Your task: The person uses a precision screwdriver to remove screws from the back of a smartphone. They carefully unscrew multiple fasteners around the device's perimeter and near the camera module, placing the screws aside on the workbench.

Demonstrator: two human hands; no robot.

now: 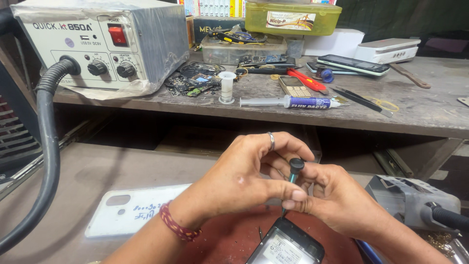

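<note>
Both hands meet over the near edge of the worktop [73, 176]: the left hand [244, 178] and the right hand [337, 200] have their fingers pinching a small screwdriver [293, 181] held nearly upright. Its tip points down at an opened phone [288, 244] lying at the near edge. A white phone back cover [129, 210] lies just left of the left wrist.

Screwdriver [291, 188] tip behind hands, phone [287, 244] cropped at bottom edge.
</note>
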